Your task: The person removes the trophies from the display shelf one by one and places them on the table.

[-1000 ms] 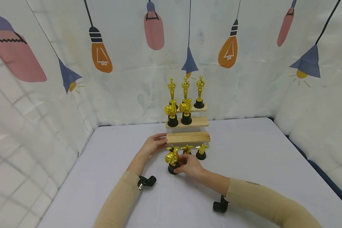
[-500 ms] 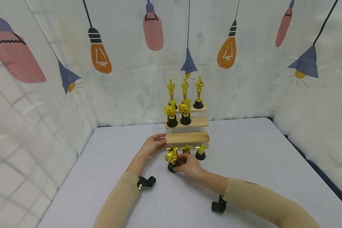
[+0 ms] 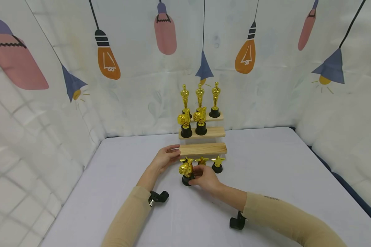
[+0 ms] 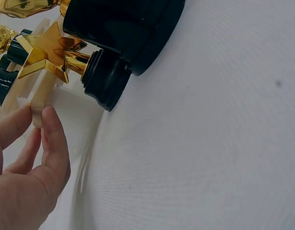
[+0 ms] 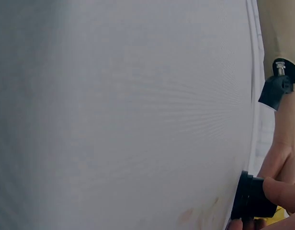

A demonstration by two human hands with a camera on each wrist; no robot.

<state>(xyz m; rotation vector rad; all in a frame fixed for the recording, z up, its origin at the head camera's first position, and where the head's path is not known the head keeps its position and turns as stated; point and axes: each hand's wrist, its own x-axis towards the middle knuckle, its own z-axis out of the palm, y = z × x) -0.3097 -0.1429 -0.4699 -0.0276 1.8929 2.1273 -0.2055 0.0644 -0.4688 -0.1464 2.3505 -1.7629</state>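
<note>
A gold thumbs-up trophy (image 3: 186, 168) is upright at the head view's lower centre, before a tiered pale wooden rack (image 3: 203, 149).

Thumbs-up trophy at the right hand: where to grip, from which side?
Likely the black base, from the person's right: the thumbs-up trophy is upright, its base round under an irregular gold fist, with the left hand off to its left and a star trophy behind.

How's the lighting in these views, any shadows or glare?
Head: bright, faint grid-like shading on the white printed fabric backdrop at left; left wrist: dimmer, shiny reflections on the gold star trophy; right wrist: dim, darkest along the left edge.
</note>
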